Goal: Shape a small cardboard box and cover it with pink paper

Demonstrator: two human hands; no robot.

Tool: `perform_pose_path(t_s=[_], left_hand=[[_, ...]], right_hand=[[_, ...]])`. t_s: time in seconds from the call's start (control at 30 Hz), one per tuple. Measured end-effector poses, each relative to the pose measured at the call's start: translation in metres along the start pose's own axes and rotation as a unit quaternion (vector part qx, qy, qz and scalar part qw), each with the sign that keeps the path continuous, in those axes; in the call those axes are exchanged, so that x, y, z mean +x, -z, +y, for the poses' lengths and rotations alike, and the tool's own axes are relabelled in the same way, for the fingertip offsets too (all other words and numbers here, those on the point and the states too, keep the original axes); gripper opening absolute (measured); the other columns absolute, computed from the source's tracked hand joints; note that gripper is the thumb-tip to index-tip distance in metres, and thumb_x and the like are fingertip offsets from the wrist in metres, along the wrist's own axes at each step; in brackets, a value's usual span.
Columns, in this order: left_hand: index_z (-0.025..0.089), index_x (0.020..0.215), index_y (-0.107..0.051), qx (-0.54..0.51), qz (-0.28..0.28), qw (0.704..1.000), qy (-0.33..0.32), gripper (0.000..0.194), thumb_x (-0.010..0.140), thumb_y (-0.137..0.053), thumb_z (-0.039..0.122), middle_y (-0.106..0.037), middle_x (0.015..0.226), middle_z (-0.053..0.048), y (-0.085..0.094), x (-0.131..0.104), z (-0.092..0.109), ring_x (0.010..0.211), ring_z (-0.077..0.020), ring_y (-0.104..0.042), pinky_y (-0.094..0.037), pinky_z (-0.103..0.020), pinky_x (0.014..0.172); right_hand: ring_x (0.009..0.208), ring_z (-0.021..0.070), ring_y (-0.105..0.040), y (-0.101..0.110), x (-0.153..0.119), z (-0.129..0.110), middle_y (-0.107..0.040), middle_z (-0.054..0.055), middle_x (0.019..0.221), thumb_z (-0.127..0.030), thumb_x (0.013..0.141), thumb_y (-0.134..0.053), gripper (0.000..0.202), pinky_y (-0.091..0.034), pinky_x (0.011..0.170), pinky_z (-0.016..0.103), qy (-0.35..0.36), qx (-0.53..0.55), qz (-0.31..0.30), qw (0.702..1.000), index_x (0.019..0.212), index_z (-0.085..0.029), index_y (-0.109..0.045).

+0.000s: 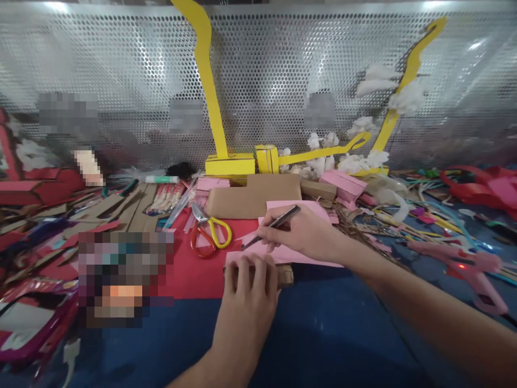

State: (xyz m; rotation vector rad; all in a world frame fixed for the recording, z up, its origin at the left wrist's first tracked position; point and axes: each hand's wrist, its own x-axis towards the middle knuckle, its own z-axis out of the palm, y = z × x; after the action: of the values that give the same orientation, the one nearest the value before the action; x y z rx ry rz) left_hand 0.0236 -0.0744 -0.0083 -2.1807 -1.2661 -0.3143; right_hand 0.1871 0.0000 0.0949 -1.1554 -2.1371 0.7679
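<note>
pen (287,215), slim, dark, gripped by right hand (302,230); left hand (248,291) clasping boxy cardboard (286,275).

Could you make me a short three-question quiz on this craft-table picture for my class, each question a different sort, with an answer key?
1. Multiple choice: What is in the right hand?
a) a roll of tape
b) a slim, dark pen-like tool
c) a paintbrush

2. True or false: The scissors, with one red and one yellow handle, lie apart from the left hand.

3. Fill in the colour: The small light on the pink glue gun glows ____.

Key:
1. b
2. True
3. red
</note>
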Motion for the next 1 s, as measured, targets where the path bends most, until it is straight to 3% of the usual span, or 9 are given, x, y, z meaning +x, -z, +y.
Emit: perform_pose_path(t_s=[0.37,0.67,0.87,1.0], left_hand=[[0.014,0.132,-0.062,-0.009,0.006,1.000,-0.003,0.039,0.097,-0.058,0.032,-0.065,0.121,-0.018,0.000,0.001,0.000,0.111,-0.0364,-0.062,-0.057,-0.056,0.091],[0.010,0.135,-0.060,-0.023,0.026,0.999,-0.001,0.045,0.095,-0.063,0.031,-0.064,0.128,-0.021,-0.005,-0.002,0.000,0.114,-0.0395,-0.062,-0.057,-0.058,0.092],[0.012,0.137,-0.058,-0.023,0.017,1.000,-0.007,0.045,0.097,-0.060,0.030,-0.064,0.131,-0.022,-0.007,-0.003,-0.001,0.117,-0.0389,-0.061,-0.056,-0.058,0.093],[0.012,0.136,-0.059,-0.023,0.016,1.000,0.000,0.043,0.098,-0.058,0.032,-0.064,0.129,-0.020,-0.006,-0.001,-0.001,0.115,-0.0385,-0.062,-0.056,-0.057,0.094]], right_hand=[[0.070,0.0163,-0.072,0.005,0.018,-0.007,-0.076,-0.001,0.068,-0.036,0.099,-0.062,0.027,-0.045,0.066,0.026,0.048,-0.097,-0.037,0.993,0.081,-0.019,-0.071],[0.069,0.0160,-0.074,0.005,0.024,-0.012,-0.077,-0.001,0.066,-0.037,0.100,-0.060,0.031,-0.048,0.068,0.025,0.060,-0.089,-0.077,0.991,0.081,-0.019,-0.077],[0.063,0.0160,-0.075,0.004,0.025,-0.014,-0.078,0.001,0.067,-0.033,0.096,-0.064,0.025,-0.050,0.063,0.024,0.013,-0.056,-0.077,0.995,0.081,-0.017,-0.074],[0.063,0.0162,-0.074,0.003,0.027,-0.015,-0.077,0.001,0.065,-0.030,0.097,-0.062,0.025,-0.051,0.062,0.024,0.017,-0.073,-0.079,0.994,0.080,-0.017,-0.075]])
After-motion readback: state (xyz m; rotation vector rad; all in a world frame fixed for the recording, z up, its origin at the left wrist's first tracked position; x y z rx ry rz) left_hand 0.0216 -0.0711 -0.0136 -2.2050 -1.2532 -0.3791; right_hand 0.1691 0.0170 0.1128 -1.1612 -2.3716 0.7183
